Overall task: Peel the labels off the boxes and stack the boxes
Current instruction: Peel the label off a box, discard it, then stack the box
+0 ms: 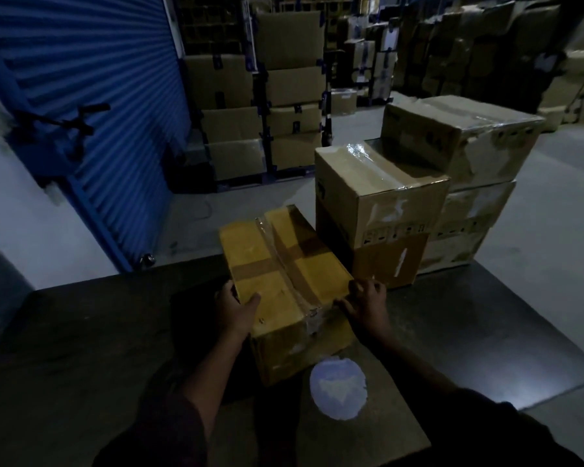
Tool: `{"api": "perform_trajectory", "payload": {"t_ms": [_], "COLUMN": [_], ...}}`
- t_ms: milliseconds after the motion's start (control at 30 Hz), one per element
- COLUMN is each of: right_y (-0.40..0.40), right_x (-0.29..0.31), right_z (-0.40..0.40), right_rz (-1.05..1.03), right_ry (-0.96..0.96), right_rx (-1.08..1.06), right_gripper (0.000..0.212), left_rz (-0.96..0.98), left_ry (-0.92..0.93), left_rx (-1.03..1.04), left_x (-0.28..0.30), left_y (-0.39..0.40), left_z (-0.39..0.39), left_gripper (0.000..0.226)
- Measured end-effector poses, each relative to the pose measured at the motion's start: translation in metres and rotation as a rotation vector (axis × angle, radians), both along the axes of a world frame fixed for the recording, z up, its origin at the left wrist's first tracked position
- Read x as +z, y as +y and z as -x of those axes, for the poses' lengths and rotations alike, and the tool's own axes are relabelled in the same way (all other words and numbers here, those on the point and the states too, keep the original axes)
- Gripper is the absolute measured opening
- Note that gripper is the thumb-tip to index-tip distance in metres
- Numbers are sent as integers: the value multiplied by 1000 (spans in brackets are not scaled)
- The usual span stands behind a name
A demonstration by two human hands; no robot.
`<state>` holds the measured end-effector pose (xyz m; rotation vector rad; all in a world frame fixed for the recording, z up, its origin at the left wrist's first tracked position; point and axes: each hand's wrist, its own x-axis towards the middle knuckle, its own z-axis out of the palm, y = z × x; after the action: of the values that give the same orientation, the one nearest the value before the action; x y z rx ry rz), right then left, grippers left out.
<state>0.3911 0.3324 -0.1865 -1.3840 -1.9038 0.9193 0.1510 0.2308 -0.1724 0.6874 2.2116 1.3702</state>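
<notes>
A yellow-brown cardboard box taped in a cross sits on the dark table in front of me. My left hand grips its near left top edge, thumb on top. My right hand presses against its right side, fingers curled on the top edge. To the right, a taped box rests on a lower box with label scraps on its face. Behind them stand two more stacked boxes, the lower one showing torn label patches.
A round pale patch lies on the table just below the box. A blue roller shutter fills the left. Racks of stacked cartons line the back, with grey floor at right.
</notes>
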Motion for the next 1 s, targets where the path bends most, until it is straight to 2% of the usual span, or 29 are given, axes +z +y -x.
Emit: {"api": "perform_trajectory", "payload": {"t_ms": [100, 167, 367, 500, 633, 767, 933, 1000], "right_y": [4, 4, 22, 50, 59, 57, 66, 68], "right_x": [-7, -10, -7, 1, 10, 10, 7, 7], "right_z": [-1, 3, 16, 20, 17, 17, 11, 8], "right_rz": [-20, -28, 50, 123, -60, -296, -321, -317], "right_ry": [30, 7, 141, 184, 19, -122, -117, -92], "right_rx": [-74, -78, -19, 38, 29, 143, 208, 254], "right_gripper": [43, 38, 73, 86, 58, 38, 47, 51], "left_rz": [-9, -34, -85, -54, -32, -19, -1, -5], "left_ry": [-71, -118, -80, -124, -112, -14, 110, 220], "left_rx": [57, 32, 57, -42, -118, -61, -9, 26], "left_x": [-1, -10, -11, -4, -4, -3, -7, -7], "left_y": [-3, -7, 19, 42, 54, 62, 68, 70], "left_z": [-29, -44, -43, -38, -30, -27, -33, -36], "left_gripper": [88, 89, 83, 87, 92, 89, 84, 79]}}
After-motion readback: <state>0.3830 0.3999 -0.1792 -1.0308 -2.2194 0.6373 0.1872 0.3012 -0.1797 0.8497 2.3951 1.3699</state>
